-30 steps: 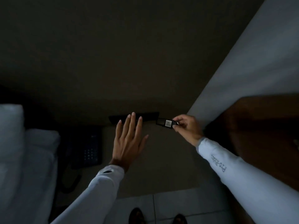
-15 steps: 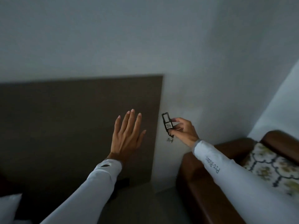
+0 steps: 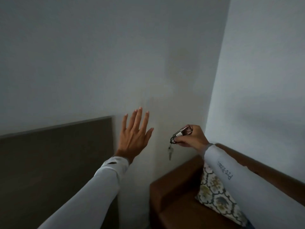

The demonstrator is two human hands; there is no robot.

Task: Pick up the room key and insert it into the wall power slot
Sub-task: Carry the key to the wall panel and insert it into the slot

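Note:
My right hand (image 3: 192,137) is closed around the room key's dark rectangular tag (image 3: 180,133), held up in front of the pale wall (image 3: 115,55). A small metal key (image 3: 170,152) dangles from the tag on a ring. To the left of it my left hand (image 3: 134,135) is raised with flat, spread fingers and holds nothing, close to the wall. No wall power slot shows in the head view.
A dark brown headboard panel (image 3: 54,162) covers the lower left of the wall. At the lower right stands a brown sofa (image 3: 178,195) with a patterned cushion (image 3: 214,194). A second wall (image 3: 264,80) forms a corner on the right.
The view has swung up and to the right, from the floor and nightstand to the wall corner. My right hand has turned the tag, so the metal key now hangs below it.

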